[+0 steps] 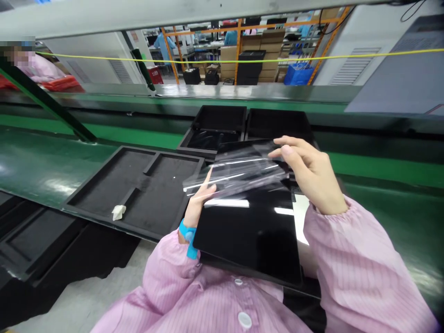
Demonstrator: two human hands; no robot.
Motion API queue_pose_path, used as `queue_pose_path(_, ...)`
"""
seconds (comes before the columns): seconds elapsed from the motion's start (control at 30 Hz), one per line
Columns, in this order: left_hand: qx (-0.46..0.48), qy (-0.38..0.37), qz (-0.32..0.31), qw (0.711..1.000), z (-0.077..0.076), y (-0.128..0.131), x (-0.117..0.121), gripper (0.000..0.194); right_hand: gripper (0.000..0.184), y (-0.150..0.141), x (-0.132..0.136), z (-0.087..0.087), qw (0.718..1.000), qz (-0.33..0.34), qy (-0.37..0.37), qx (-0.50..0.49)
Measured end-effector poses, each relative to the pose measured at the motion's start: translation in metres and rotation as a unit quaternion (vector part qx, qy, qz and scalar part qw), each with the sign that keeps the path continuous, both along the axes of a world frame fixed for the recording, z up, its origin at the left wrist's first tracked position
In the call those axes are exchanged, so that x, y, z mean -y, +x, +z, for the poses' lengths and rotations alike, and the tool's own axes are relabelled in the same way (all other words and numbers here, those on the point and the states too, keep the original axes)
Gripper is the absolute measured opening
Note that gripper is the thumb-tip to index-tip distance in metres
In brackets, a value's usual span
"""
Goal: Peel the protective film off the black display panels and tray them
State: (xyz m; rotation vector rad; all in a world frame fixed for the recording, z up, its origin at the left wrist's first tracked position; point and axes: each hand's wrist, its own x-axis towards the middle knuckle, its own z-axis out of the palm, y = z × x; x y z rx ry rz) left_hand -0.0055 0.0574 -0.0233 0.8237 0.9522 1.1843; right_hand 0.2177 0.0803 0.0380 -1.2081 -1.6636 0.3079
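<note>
A glossy black glass panel [248, 236] lies tilted in front of my chest. My left hand [201, 196] grips its left edge, one finger pointing up beside it and the rest hidden underneath. Over the panel's far half stretches a clear plastic film [239, 173], lifted and curled, with bright streaks of glare. My right hand [301, 164] pinches the film near the panel's far right corner, fingers bent over it. A blue wrist strap [188, 236] circles my left wrist.
To the left, a black foam tray [104, 194] holds a crumpled white scrap [119, 212]. Two more black trays, one tray [222, 115] with a dark panel in it, stand beyond my hands on the green bench [38, 159]. A green post [52, 104] slants down at left.
</note>
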Motion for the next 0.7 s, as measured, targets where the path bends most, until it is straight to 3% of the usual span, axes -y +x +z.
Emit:
queue_pose_path(0.17, 0.055, 0.106, -0.036, 0.992, -0.018, -0.007, 0.006, 0.075, 0.02, -0.006, 0.008, 0.003, 0.991, -0.007, 0.101, 0.083)
queue_pose_path(0.33, 0.042, 0.174, 0.01, 0.984, -0.04, -0.019, 0.008, 0.072, 0.026, -0.034, 0.047, 0.017, 0.96, 0.157, 0.163, 0.166)
queue_pose_path(0.53, 0.038, 0.168, 0.043, 0.984, -0.061, -0.029, 0.016, 0.084, 0.023, -0.04, 0.064, 0.021, 0.927, 0.121, 0.285, 0.211)
queue_pose_path(0.6, 0.041, 0.162, 0.045, 0.985, -0.069, -0.032, 0.019, 0.087, 0.017, -0.045, 0.074, 0.016, 0.922, 0.175, 0.274, 0.212)
queue_pose_path(0.7, 0.032, 0.141, 0.04, 0.989, -0.08, -0.038, 0.024, 0.085, 0.03, -0.056, 0.095, 0.003, 0.915, 0.294, 0.174, 0.215)
